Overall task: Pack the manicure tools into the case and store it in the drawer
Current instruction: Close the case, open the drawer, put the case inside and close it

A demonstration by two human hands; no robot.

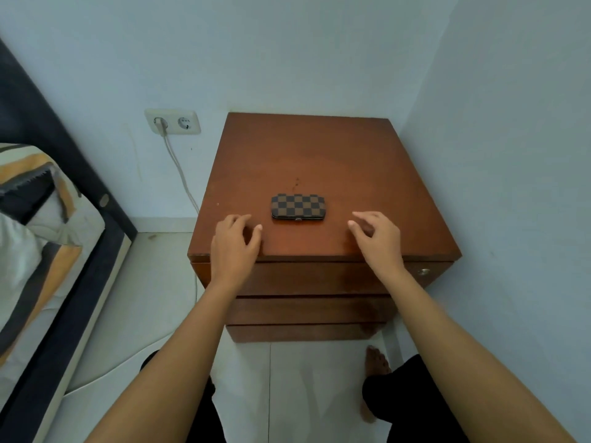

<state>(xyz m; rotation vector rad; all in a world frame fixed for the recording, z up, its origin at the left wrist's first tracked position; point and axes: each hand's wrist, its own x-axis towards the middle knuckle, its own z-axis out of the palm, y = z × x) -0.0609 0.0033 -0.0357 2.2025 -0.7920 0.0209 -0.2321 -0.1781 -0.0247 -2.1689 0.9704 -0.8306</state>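
Note:
A small case [298,207] with a brown and black checker pattern lies closed on top of a wooden nightstand [319,155], its clasp facing me. My left hand [235,243] hovers just left of the case, fingers curled and apart, holding nothing. My right hand [377,236] hovers to the right of the case, fingers spread, also empty. Neither hand touches the case. No loose manicure tools show. The top drawer front [319,278] below the tabletop is closed, with two more drawers beneath it.
A bed [48,251] with a striped cover stands to the left. A wall socket [172,122] with a plugged cable sits left of the nightstand. A wall runs close along the right. My legs and a bare foot [377,362] are on the white floor.

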